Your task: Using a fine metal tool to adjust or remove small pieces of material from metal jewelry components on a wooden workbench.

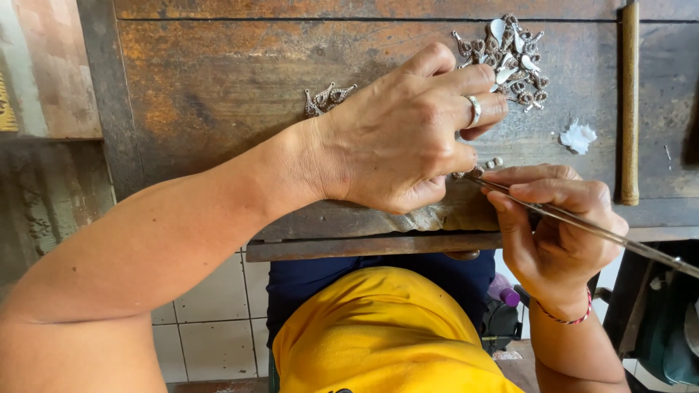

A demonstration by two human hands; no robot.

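My left hand, wearing a silver ring, rests palm down on a worn wooden bench, its fingers curled over a small silver piece at the bench's front edge. My right hand grips long metal tweezers, whose tip meets that small piece under the left fingers. A pile of silver filigree pendants lies just beyond the left fingertips. A smaller cluster of similar pendants lies behind my left wrist.
A white crumpled scrap lies to the right on the bench. A long wooden handle runs along the right side. Two tiny beads sit near the tweezers' tip. White floor tiles show below.
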